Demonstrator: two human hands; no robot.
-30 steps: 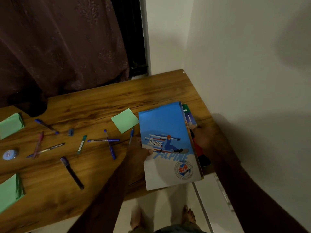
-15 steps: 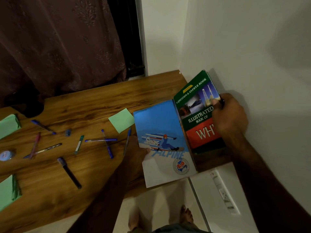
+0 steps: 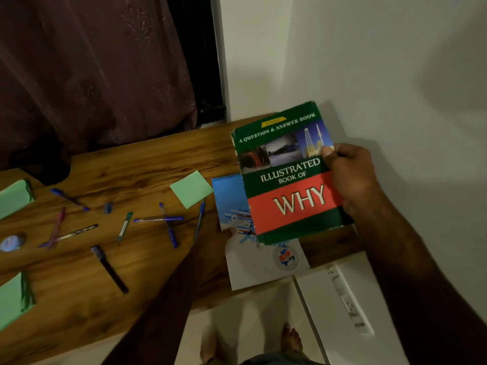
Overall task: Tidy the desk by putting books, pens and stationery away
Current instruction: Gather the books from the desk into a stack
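Head view, looking down on a wooden table [image 3: 131, 167] in dim light. At 3 o'clock, the right hand [image 3: 350, 180] grasps a green book [image 3: 287, 180] titled "Illustrated Book of Why". The thumb is clamped on the cover's right edge and the other fingers are curled behind it, hidden. The book is raised off the table, slightly tilted, with its cover facing the camera. The right forearm enters from 5 o'clock.

Near centre, the left hand [image 3: 218, 241] holds a blue notebook [image 3: 229, 198] by its left edge, thumb on the cover. Its other fingers are out of sight and the hand is dark. The notebook overhangs the table's near edge and the book partly covers it.

Toward 9 o'clock, scattered pens [image 3: 158, 219] lie on the table. A green sticky note [image 3: 191, 189] sits just beside the notebook. Green pads [image 3: 14, 200] are cut off at the left border.
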